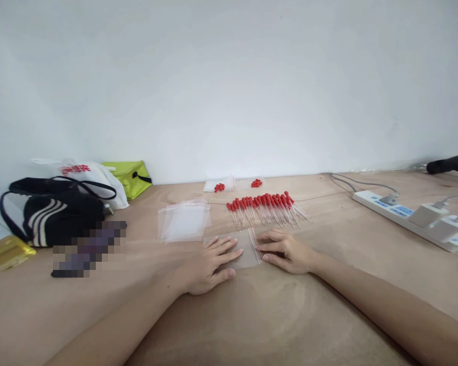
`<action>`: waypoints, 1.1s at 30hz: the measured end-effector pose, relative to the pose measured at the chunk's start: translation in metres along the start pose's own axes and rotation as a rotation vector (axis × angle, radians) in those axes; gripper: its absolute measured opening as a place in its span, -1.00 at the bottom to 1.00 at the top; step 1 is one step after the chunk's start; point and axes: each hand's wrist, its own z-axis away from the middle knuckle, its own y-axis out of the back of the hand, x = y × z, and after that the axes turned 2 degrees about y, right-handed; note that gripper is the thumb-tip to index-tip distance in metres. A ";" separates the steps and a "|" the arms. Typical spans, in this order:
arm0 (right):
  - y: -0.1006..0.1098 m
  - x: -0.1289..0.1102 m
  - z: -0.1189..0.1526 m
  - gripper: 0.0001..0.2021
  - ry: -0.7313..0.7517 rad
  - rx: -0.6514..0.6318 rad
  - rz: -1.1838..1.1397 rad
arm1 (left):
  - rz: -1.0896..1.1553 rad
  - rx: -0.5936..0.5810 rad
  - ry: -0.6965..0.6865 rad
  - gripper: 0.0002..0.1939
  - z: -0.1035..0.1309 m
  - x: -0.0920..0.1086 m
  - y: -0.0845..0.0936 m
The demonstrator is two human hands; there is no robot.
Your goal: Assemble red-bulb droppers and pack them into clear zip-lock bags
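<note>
A clear zip-lock bag (pixel 238 250) with a red line along its seal lies flat on the table in front of me. My left hand (pixel 216 262) rests palm down over the bag's left part, fingers spread. At the seal end, my right hand (pixel 284 250) is palm down with its fingers apart, the tips at the bag's edge; I cannot tell whether any slip under it. Just beyond the hands, several droppers (pixel 265 207) with red bulbs and clear stems lie side by side in a row. A stack of flat zip-lock bags (pixel 183 221) sits to the left of them.
Against the wall lie two zip-lock bags with red bulbs (pixel 219 187) visible. On the left are a black bag (pixel 66 213), a white plastic bag (pixel 109 183), a lime-green bag (pixel 135 180) and a blurred-out dark object (pixel 91 249). A power strip (pixel 400 216) with plugs and cables occupies the right.
</note>
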 end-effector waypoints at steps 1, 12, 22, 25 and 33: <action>0.002 -0.002 -0.001 -0.68 0.021 -0.013 0.012 | 0.006 0.007 -0.004 -0.55 0.000 -0.001 0.000; 0.001 -0.010 -0.012 -0.36 0.164 -0.201 -0.004 | 0.054 0.045 0.032 -0.55 -0.001 0.003 0.002; 0.001 0.001 -0.007 -0.57 0.033 -0.072 -0.300 | 0.081 0.091 0.088 -0.53 -0.001 -0.015 0.001; 0.001 0.002 -0.005 -0.53 -0.050 0.048 -0.343 | 0.062 0.089 0.068 -0.57 -0.001 -0.017 0.002; -0.001 0.028 -0.043 -0.83 -0.506 0.318 -0.033 | 0.053 0.139 0.039 -0.57 -0.003 -0.019 -0.003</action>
